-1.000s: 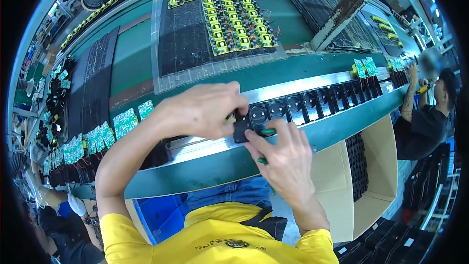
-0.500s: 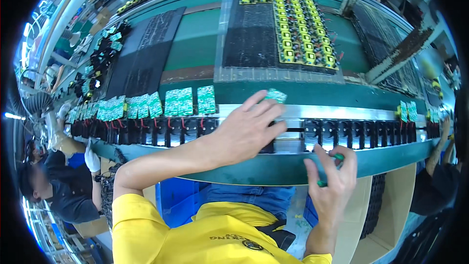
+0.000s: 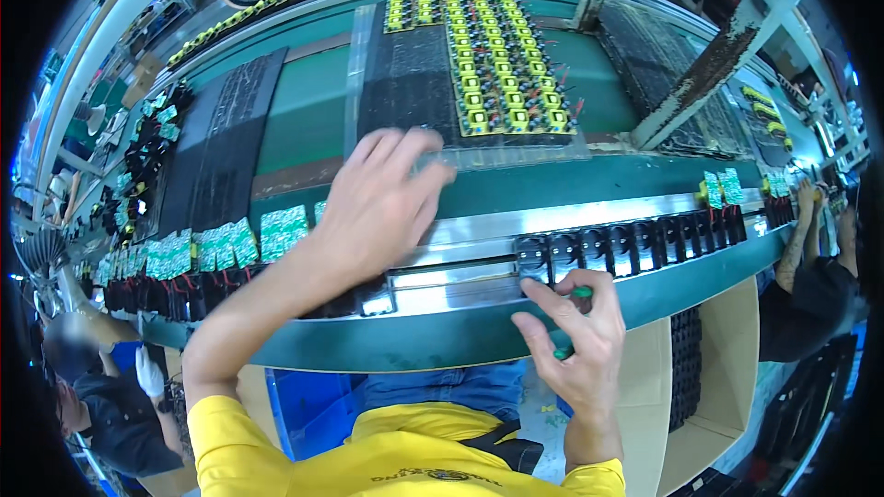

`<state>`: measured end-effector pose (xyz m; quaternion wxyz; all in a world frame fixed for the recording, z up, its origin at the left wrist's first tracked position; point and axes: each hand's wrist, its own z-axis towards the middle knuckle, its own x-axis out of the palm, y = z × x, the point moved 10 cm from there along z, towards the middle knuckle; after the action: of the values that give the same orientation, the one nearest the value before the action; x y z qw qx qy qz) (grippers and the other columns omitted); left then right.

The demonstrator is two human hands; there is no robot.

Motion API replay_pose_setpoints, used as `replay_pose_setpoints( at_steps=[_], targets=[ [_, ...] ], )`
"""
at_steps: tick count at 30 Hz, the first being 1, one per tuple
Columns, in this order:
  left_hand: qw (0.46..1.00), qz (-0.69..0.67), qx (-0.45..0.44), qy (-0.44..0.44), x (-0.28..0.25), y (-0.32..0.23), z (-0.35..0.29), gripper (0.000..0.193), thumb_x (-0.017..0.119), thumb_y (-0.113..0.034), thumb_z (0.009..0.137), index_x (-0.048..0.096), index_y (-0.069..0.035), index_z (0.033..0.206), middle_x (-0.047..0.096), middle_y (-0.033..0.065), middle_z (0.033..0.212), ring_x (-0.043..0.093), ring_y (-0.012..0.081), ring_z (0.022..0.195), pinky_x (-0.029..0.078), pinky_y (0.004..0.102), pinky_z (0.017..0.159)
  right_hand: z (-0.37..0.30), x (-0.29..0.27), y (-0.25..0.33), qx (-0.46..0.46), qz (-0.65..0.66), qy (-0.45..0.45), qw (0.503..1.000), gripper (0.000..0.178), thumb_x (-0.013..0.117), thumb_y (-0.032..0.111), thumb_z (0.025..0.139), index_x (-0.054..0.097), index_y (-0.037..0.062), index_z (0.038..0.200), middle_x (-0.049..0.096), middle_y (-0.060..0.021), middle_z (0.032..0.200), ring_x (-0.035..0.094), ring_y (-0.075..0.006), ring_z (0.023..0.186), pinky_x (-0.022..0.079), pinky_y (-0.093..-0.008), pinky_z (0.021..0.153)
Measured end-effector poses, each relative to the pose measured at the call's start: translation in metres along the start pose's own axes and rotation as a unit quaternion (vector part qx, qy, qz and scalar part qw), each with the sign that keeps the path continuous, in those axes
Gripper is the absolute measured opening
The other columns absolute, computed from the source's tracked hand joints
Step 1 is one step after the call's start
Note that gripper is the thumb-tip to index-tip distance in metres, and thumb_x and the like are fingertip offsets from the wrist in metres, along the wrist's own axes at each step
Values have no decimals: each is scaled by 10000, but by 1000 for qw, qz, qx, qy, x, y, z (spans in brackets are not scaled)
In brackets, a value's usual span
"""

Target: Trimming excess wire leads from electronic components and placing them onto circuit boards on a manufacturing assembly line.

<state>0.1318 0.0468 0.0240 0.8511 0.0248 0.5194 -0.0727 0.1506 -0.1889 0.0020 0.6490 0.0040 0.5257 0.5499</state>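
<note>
My left hand is above the metal rail, fingers spread and slightly blurred, with no object visible in it. Behind its wrist, the edge of a green circuit board shows. My right hand is closed around a slim tool with green ends; its kind is hidden by the fingers. The fingertips are close to the near side of a row of black plastic housings standing on the rail. To the left, more housings carry green circuit boards with red wires.
Yellow-topped circuit assemblies fill part of a black mat beyond the rail. A rusty post rises at the right. Below the bench edge are a cardboard box and a blue bin. Co-workers are on both sides.
My left hand has moved left and away from me, off the green board it was beside. My right hand keeps the green-ended tool near the housings. The whole view has shifted.
</note>
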Motion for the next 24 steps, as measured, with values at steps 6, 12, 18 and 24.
replay_pose_setpoints(
  at_steps=[6,12,18,24],
  targets=[
    [994,4,-79,78,120,69,95,280,792,-86,947,719,-69,1216,647,147,1280,654,377,1180,590,479,992,6,-12,-6,0,13,-4,1000,356,952,68,802,914,110,1154,645,-102,1142,615,-236,920,517,-345,742],
    [991,-27,-69,114,157,73,101,263,828,-106,925,709,-33,1148,676,175,1227,667,401,1129,610,504,939,3,-22,-28,30,7,-28,999,352,959,66,787,913,106,1133,650,-100,1128,612,-226,907,516,-337,739],
    [997,23,7,72,163,71,84,391,865,-106,888,652,-42,1210,703,164,1191,700,410,1113,625,527,922,23,-32,-13,5,14,-73,997,346,967,64,781,910,103,1120,648,-92,1119,608,-220,893,514,-328,733],
    [978,-101,-67,167,163,85,83,529,866,-84,869,560,-67,1300,723,158,1192,728,429,1119,615,535,929,25,-29,5,-17,21,-72,997,344,975,73,785,907,102,1121,647,-85,1114,607,-218,884,515,-328,726]
  ],
)
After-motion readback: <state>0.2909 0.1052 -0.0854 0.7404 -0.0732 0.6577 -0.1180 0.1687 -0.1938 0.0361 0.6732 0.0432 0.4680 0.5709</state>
